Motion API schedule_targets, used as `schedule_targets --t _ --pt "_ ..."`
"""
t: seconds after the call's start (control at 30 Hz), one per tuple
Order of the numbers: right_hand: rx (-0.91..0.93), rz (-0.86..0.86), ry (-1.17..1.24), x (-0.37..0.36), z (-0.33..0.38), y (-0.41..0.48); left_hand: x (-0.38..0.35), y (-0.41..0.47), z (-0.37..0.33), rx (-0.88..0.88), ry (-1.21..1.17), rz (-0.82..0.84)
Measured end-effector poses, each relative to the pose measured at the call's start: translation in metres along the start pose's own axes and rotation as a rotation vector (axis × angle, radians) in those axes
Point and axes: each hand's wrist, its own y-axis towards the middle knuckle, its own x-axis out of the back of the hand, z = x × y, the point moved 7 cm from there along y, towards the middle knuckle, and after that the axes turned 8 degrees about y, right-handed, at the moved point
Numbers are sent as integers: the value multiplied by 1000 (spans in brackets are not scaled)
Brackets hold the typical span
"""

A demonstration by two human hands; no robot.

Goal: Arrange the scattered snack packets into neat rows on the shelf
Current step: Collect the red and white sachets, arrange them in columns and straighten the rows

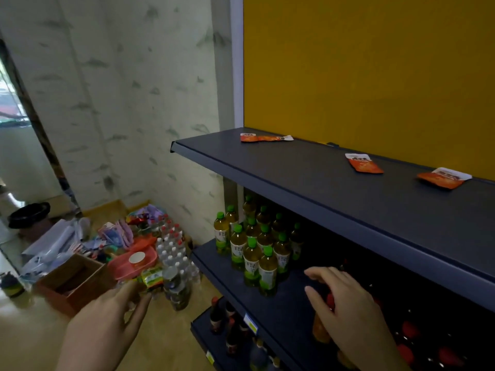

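Orange-and-white snack packets lie scattered along the back of the dark top shelf [308, 178]: a pair end to end at the far left [265, 138], one in the middle [363, 163] and one at the right [443, 178]. My left hand [112, 314] hangs low over the floor, left of the shelf unit, fingers apart and holding nothing. My right hand [348, 303] hovers in front of the middle shelf, fingers spread, empty, well below the packets.
Green-capped tea bottles [254, 247] stand on the middle shelf; dark and red-capped bottles [407, 330] fill the lower shelves. On the floor at left are a cardboard box [72, 279], water bottles [174, 258], a red lid and loose packets. A yellow back panel [375, 70] rises behind the top shelf.
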Motion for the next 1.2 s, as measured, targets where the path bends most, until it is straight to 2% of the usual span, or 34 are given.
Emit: schedule_targets --t 0.17,0.37,0.53,0.67,0.77,0.83,0.97,1.07,1.2 --pt "-12 -158 -16 -5 26 45 0 92 -18 -197 -88 -129" --pt "-61 -326 -47 14 62 95 33 194 -54 -420 -254 -271" --pt "-124 -447 -99 44 70 129 47 260 -104 -632 -361 -277" --pt "-190 -530 -194 78 52 151 53 299 -151 -710 -436 -248" --pt "-256 -544 -244 106 25 165 47 336 -182 -689 -470 -179" --pt "-338 -516 -261 125 2 173 35 368 -200 -614 -386 -96" --pt "-592 -520 -311 173 -65 176 5 435 -229 -430 -193 110" --pt "-833 -559 -341 203 -119 164 -20 469 -243 -354 -75 252" --pt "-1033 -571 -355 210 -166 160 -44 489 -261 -306 -47 309"
